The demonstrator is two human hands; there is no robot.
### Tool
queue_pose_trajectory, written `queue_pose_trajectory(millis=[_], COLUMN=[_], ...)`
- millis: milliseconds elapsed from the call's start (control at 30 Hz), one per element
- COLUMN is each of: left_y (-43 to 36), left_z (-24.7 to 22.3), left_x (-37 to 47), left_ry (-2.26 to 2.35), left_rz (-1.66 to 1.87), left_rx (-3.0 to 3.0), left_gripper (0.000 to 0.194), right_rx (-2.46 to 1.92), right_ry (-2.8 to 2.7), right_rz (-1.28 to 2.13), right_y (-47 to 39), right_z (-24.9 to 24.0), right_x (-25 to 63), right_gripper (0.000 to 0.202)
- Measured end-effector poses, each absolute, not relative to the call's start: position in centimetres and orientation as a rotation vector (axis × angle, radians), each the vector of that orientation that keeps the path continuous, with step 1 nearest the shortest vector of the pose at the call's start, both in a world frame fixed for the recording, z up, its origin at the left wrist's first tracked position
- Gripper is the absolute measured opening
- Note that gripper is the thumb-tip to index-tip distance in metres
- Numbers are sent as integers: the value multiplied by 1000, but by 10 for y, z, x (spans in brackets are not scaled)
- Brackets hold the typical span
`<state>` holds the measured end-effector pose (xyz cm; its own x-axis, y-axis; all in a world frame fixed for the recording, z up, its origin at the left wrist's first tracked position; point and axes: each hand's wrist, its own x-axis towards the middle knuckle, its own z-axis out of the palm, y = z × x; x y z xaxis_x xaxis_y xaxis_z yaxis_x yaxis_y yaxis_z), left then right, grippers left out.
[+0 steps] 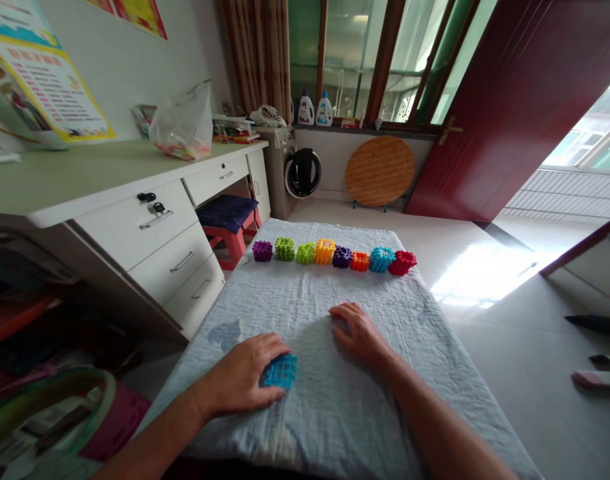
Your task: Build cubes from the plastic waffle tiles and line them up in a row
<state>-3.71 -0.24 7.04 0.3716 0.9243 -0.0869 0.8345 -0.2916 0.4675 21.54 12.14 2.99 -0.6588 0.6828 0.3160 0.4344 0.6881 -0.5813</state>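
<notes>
My left hand [249,373] is wrapped around the left side of a blue lattice plastic block [282,372], fingers above it and thumb along its near edge. The block rests on the cloth-covered table [309,427]. To the right, my right hand [357,330] lies on the cloth with its fingers bent slightly and the thumb apart. A bit of pink shows behind its fingertips, too small to name. Farther off stands a row of several notched plastic blocks, from a purple block [263,251] at the left, past a yellow block [325,252], to a red block [403,263] at the right.
A white desk [109,173] with drawers runs along the left, bearing a plastic bag [185,123]. A red stool [229,227] is tucked beside it. Beyond the table are a washing machine [279,160], a round wooden tabletop [381,171] and a red door [485,120].
</notes>
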Motion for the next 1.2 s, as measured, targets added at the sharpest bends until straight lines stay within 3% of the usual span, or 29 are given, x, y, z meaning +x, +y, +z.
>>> queue_pose_trajectory(millis=[133,467,733,1000,1200], left_y=[15,74,78,83,98], left_z=[81,83,63,65,68], left_x=[-35,-35,-48,-32,5], left_ry=[1484,1534,1687,1637,1557], left_rz=[399,499,444,290,413], left_rx=[2108,2059,2159,2274,2381], left_gripper=[32,34,67,32,18], right_rx=[-862,-858,-839,-865,-852], right_ry=[-2378,-2393,-2392,-2367,-2382], right_rz=[635,645,637,644,616], right_y=[122,122,122,119,111], right_z=[31,32,31,35,37], right_x=[215,216,217,212,200], right_gripper=[32,33,32,33,63])
